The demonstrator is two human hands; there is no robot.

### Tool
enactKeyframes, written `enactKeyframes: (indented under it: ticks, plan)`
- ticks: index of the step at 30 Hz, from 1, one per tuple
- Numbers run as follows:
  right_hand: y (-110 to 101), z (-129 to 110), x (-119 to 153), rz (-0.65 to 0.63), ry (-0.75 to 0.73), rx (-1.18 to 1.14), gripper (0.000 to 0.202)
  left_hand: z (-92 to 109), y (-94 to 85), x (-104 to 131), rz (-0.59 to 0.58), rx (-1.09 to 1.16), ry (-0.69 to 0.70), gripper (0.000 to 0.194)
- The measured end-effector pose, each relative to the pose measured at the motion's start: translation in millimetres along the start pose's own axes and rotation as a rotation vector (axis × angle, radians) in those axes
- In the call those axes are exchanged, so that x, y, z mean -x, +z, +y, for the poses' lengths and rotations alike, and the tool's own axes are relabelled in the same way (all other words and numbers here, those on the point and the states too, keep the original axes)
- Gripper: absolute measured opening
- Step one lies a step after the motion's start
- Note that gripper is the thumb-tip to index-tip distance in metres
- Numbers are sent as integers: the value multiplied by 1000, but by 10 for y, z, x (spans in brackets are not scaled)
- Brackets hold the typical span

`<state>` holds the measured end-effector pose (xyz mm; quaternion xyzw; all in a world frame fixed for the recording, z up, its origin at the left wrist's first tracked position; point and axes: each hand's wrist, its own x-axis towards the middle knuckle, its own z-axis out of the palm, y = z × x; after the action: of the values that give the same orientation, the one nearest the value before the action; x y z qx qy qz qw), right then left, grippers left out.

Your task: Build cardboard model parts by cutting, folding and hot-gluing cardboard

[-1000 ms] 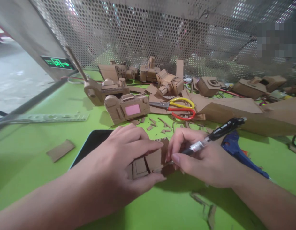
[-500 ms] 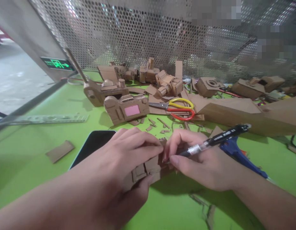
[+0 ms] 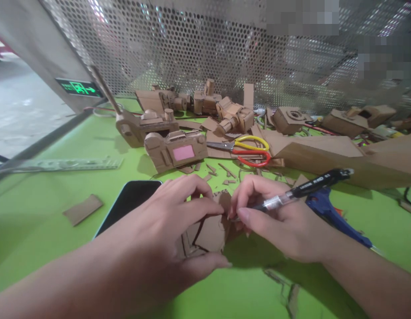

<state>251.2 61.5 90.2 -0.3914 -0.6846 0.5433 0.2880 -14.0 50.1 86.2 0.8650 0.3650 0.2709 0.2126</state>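
Left forearm (image 3: 82,270) slanting in from the lower left, left hand (image 3: 167,219) back upward, knuckles bent, index finger (image 3: 205,207) and thumb (image 3: 207,262) pointing rightward, spread apart, right forearm (image 3: 365,270) entering from the lower right, right hand (image 3: 281,226) turned inward, fingers (image 3: 242,191) curled in a pinch.

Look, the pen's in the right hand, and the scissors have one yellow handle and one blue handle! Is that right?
Not quite: the scissors have one yellow handle and one red, not blue, as the head view shows. The pen is in the right hand.
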Motion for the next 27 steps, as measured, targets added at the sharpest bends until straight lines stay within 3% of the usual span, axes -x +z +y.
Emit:
enactKeyframes:
  ticks: [11, 27]
  plan:
    - [13, 47, -10, -4, 44, -1, 14, 13, -24, -48, -15, -1, -11, 22]
    - [32, 21, -6, 10, 20, 70, 14, 38, -14, -54, 20, 22, -36, 28]
